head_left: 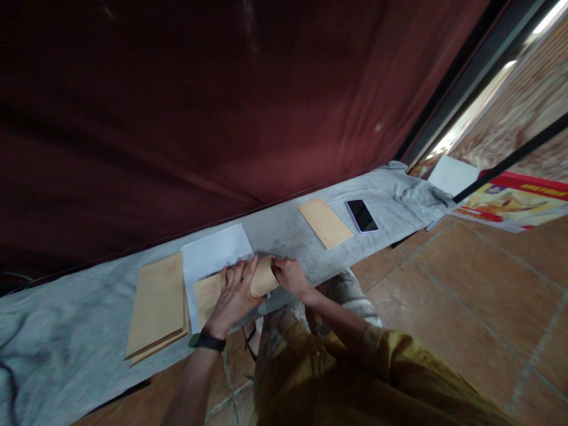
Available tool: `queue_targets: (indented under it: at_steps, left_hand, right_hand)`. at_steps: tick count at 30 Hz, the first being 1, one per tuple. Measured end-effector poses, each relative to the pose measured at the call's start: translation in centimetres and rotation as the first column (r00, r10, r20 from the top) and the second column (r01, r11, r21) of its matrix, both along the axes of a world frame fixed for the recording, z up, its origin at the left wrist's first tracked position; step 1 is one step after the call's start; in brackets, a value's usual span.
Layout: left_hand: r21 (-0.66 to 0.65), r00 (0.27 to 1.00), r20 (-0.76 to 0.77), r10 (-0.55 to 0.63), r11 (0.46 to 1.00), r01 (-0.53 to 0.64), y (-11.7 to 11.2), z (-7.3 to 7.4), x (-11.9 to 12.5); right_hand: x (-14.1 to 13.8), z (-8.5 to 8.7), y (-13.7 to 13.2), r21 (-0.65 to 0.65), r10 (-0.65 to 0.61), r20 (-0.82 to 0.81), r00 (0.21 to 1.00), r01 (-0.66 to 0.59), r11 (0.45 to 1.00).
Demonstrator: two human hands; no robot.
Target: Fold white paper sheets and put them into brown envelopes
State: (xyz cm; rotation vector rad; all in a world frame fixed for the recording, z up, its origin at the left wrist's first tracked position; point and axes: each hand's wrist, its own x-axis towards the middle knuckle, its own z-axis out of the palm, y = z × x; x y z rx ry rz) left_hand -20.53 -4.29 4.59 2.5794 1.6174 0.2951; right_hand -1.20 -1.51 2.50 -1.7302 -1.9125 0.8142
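A brown envelope [208,293] lies on white paper [213,251] in front of me on a grey-covered bench [71,319]. My left hand [235,293] presses flat on the envelope, fingers stretched out. My right hand [289,275] grips the envelope's right end [264,278], which curls upward under its fingers. A dark watch [206,341] sits on my left wrist.
A stack of brown envelopes [160,305] lies to the left. One more brown envelope [325,222] and a dark phone [362,215] lie to the right. A dark red curtain [199,106] hangs behind the bench. Tiled floor [479,290] and a printed poster [515,201] lie at right.
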Motion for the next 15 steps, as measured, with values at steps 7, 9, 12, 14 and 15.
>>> queue_targets:
  at_steps: [7,9,12,14,15]
  left_hand:
    - [0.001,1.0,-0.012,-0.021,1.0,0.021,0.1,0.2,0.5]
    - [0.009,0.999,-0.022,-0.024,1.0,0.024,0.2,0.5,0.6]
    - [0.022,0.999,-0.027,-0.035,0.999,0.036,0.4,1.1,0.9]
    - [0.034,0.998,-0.029,-0.049,0.998,0.05,0.5,1.6,1.1]
    - [0.04,0.998,-0.031,-0.056,0.998,0.057,0.5,1.8,1.1]
  right_hand:
    - [0.0,-1.2,-0.3,-0.04,-0.087,-0.058,0.995,0.084,0.996]
    - [0.1,-1.6,-0.4,-0.008,-0.129,-0.112,0.985,0.129,0.992]
    - [0.2,-1.9,-0.5,0.053,-0.214,-0.225,0.951,0.231,0.971]
    - [0.5,-2.0,-0.4,0.075,-0.252,-0.281,0.926,0.283,0.956]
    - [0.7,-2.1,-0.3,0.08,-0.257,-0.311,0.915,0.295,0.952]
